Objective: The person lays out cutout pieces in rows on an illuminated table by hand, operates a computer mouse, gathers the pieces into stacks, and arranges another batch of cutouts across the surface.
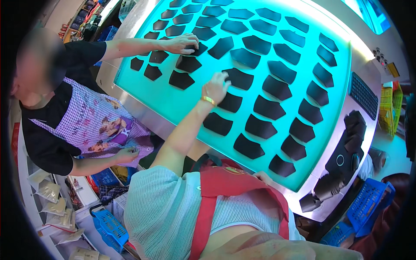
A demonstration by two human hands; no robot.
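Note:
Rows of flat black pieces, most with one pointed end, lie on a brightly lit turquoise table top (182, 102). My left hand (216, 88), with a gold-coloured band at the wrist, reaches over the near left part. Its fingers are bent and slightly apart, with the tips at the left edge of one black piece (241, 79). Another black piece (231, 102) lies just below that hand. Of my right hand (262, 177) only a little shows, by the table's near edge behind my red apron (234, 182); its fingers are mostly hidden.
At the left, a person in a checked apron (93, 117) rests one hand (184, 43) on a black piece. A keyboard (363, 95) and stacked black pieces (330, 184) lie along the right metal border. Blue baskets (368, 203) stand at lower right, another basket (108, 227) lower left.

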